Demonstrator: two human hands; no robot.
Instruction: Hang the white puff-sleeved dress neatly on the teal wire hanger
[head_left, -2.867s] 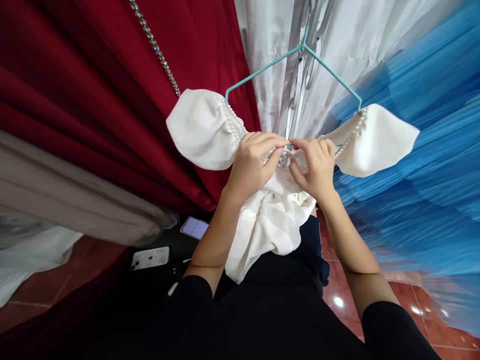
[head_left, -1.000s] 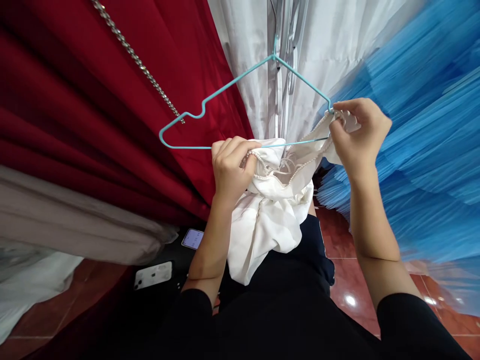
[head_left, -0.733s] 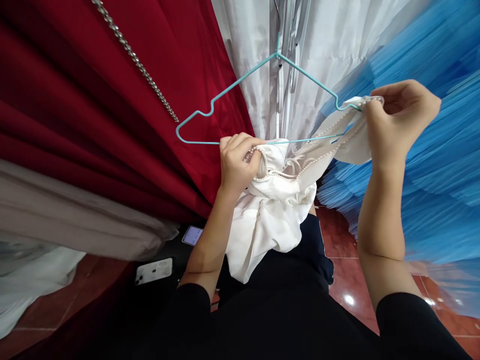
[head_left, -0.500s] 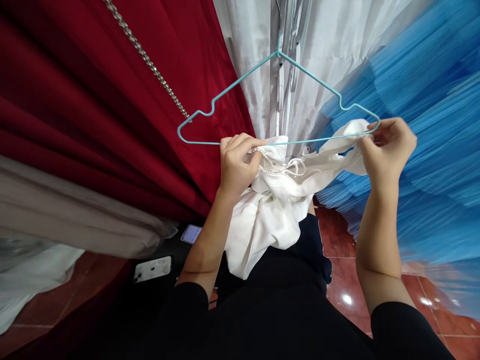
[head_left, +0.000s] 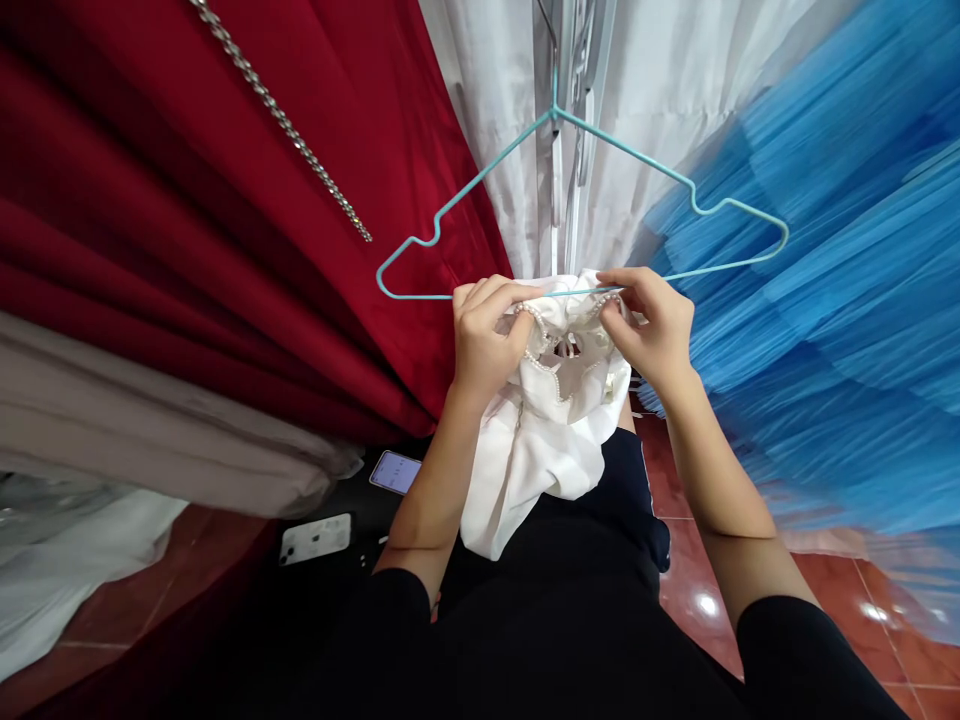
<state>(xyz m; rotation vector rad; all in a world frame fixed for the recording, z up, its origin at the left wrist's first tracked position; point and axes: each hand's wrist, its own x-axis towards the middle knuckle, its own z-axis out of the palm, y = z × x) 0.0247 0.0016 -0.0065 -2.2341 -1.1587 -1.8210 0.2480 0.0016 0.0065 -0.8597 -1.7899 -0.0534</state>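
A white dress (head_left: pixel 551 440) with a pearl-beaded neckline hangs in folds from both hands, its lower part bunched over my lap. My left hand (head_left: pixel 491 335) pinches the neckline's left side against the lower bar of a light-blue hanger (head_left: pixel 622 152). On the other side of the neckline, my right hand (head_left: pixel 651 325) is closed on the fabric close to the same bar. Between the hands the neckline gapes, and white laces show inside. The fingers partly hide the bar and the cloth under it.
Dark red fabric (head_left: pixel 300 200) with a rhinestone strip (head_left: pixel 281 115) hangs at left. Blue tulle (head_left: pixel 840 330) hangs at right, white cloth (head_left: pixel 675 90) behind the metal stand (head_left: pixel 581 130). Two phones, one white (head_left: pixel 315 538), one with a lit screen (head_left: pixel 395 471), lie on a black surface.
My right hand has moved left from the hanger's right end to near the middle of the bar, bringing the dress edge along. The neckline is drawn together; my left hand stays nearly in place.
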